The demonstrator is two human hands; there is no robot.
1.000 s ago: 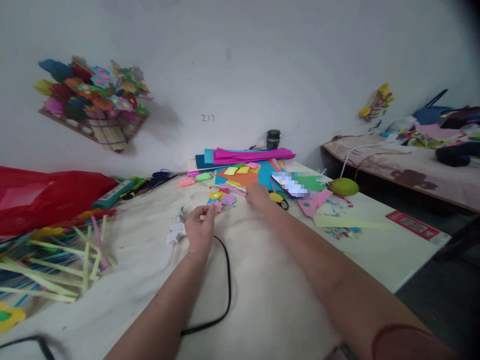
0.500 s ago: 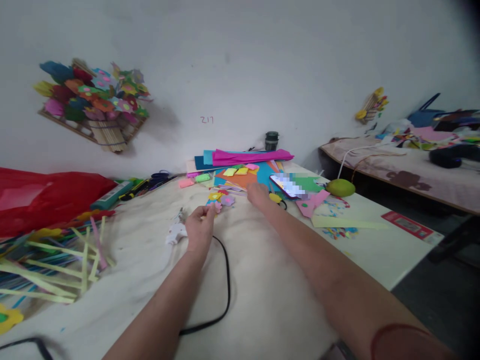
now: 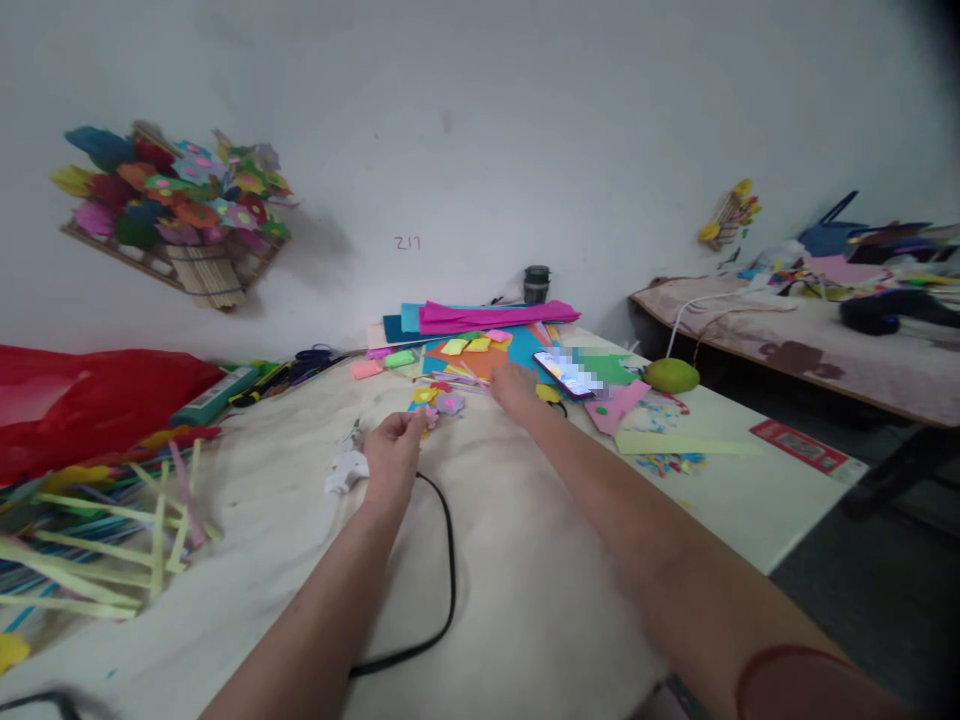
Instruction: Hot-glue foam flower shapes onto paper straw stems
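My left hand [image 3: 394,447] is closed in a pinch, with a small pink flower cutout [image 3: 430,416] at its fingertips. Just beyond it lie a yellow flower [image 3: 425,395] and a purple flower [image 3: 450,403]. Farther forward, my right hand [image 3: 513,391] is curled with fingers pressed together beside some thin paper strips [image 3: 469,374]; what is in it is hidden. A white glue gun [image 3: 347,472] lies left of my left hand, and a black cord [image 3: 451,560] loops to its right.
Coloured sheets [image 3: 480,360] and a phone [image 3: 564,375] lie ahead. Right of them are a green-yellow fruit [image 3: 672,375] and a pink cutout [image 3: 615,405]. Paper strips [image 3: 157,530] and a red bag [image 3: 97,405] are at left. A dark jar [image 3: 536,284] stands by the wall.
The view has turned slightly to the right, so everything sits a little farther left. Both hands keep nearly the same pose, the left still with the pink flower.
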